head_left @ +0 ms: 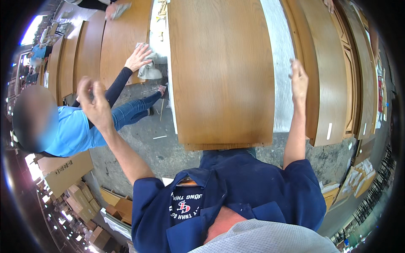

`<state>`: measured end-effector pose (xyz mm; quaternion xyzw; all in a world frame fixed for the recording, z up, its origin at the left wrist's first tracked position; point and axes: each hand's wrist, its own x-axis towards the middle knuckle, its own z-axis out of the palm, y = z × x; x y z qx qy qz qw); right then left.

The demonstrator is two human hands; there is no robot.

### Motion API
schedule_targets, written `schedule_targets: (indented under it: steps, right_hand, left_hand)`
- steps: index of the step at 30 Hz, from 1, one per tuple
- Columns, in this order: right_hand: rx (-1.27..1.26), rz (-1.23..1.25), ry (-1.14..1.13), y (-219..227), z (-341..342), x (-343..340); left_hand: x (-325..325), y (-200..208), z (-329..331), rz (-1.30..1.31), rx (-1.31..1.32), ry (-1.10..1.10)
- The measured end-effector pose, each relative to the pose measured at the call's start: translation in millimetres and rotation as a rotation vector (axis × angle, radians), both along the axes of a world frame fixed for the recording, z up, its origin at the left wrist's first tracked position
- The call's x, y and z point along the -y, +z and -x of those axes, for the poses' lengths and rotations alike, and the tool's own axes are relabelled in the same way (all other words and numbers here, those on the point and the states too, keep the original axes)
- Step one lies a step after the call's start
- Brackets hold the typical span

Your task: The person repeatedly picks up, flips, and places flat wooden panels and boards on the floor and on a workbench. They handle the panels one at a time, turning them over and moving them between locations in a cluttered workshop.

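In front of me lies a long brown wooden panel (pixel 223 76) with a smooth, grained face, its near end close to my waist. My left hand (pixel 95 101) is raised in the air, left of the panel. Its fingers are apart and nothing shows in them. On the other side, my right hand (pixel 299 82) is held up past the panel's right edge, over a white-covered surface (pixel 280 92). Its fingers point away from me, slightly bent and a little blurred, with no object visible in them. Neither hand touches the panel.
At left, a co-worker in a blue shirt (pixel 74 130) presses a grey cloth (pixel 149 71) on another wooden panel (pixel 122 46). More panels (pixel 331 88) stand in a row at right. Behind at lower left are cardboard boxes (pixel 69 170). Other hands show at the far edge.
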<state>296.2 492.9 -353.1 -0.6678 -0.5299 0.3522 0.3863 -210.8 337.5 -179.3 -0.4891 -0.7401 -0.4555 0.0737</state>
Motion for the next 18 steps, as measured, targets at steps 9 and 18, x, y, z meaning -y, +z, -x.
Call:
schedule_targets:
  steps: [9, 18]
  right_hand:
    - [0.589, 0.284, 0.042, -32, -18, 260]
    - [0.803, 0.110, 0.172, -45, -7, 282]
  left_hand:
    - [191, -178, -127, 0.923, 0.500, -0.227]
    - [204, -221, -108, 0.829, 0.408, -0.220]
